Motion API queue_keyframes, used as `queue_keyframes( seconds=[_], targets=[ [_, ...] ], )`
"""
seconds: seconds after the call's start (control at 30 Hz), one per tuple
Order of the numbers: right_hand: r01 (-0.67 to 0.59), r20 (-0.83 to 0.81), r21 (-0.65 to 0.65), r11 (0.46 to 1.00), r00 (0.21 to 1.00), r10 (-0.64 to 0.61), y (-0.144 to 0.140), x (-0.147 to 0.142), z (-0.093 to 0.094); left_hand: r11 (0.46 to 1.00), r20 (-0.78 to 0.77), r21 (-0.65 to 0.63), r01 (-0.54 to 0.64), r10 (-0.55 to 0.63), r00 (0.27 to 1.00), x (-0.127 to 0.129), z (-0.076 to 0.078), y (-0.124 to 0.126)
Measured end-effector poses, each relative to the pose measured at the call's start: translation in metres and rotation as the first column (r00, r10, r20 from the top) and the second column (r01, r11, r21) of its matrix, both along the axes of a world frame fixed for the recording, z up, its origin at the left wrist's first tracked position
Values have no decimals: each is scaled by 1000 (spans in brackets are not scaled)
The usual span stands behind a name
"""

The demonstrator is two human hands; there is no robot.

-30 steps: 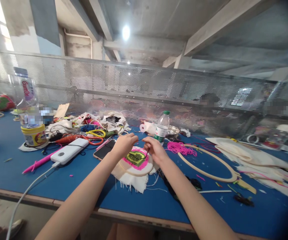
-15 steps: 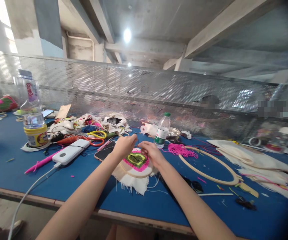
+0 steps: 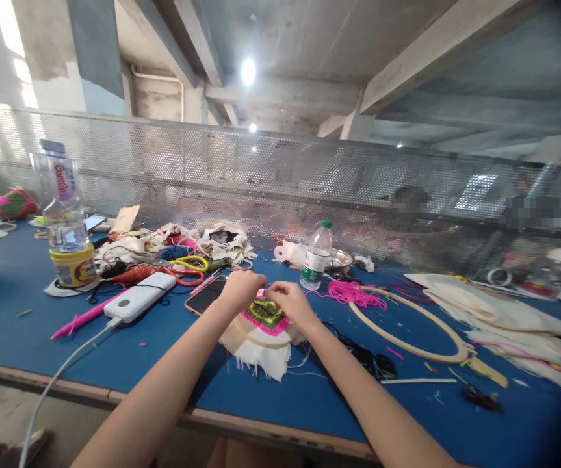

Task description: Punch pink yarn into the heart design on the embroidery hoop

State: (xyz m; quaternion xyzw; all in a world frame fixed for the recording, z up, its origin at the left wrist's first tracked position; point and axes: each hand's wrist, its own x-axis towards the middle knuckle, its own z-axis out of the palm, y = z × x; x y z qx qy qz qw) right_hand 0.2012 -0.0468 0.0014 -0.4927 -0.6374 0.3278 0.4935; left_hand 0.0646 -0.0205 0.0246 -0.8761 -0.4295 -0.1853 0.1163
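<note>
Above a round embroidery hoop (image 3: 249,339), my left hand (image 3: 242,290) and my right hand (image 3: 294,303) meet almost fingertip to fingertip. Both are closed in a pinch, with a thin strand of black yarn between them that barely shows now. White fabric (image 3: 268,361) with a frayed edge is stretched in the hoop, which lies on the table. Its stitched patch (image 3: 266,314) is green and yellow in the middle with a bright pink border. My hands cover the patch's far part. Just left of the hoop lies a phone (image 3: 203,298).
On the blue table (image 3: 163,364) a white power bank (image 3: 146,296), orange-and-yellow-handled scissors (image 3: 190,270) and fabric scraps lie left. A green-capped bottle (image 3: 315,260), pink yarn (image 3: 355,294), an empty hoop (image 3: 402,348) and folded cloth (image 3: 485,302) are right. A perforated metal screen (image 3: 260,182) stands behind.
My hands have come closer together, the left dropping slightly and the right shifting a little left. The black yarn that showed between the fingertips is now mostly hidden.
</note>
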Motion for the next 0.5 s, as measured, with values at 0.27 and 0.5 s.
queue_keyframes(
  seconds=[0.27, 0.5],
  targets=[
    [186, 237, 297, 937, 936, -261, -1, 12, 7, 983, 143, -6, 182, -179, 973, -2, -1, 4],
    [98, 246, 279, 955, 954, -169, 5, 14, 1, 989, 300, 34, 144, -147, 943, -3, 1, 3]
  ],
)
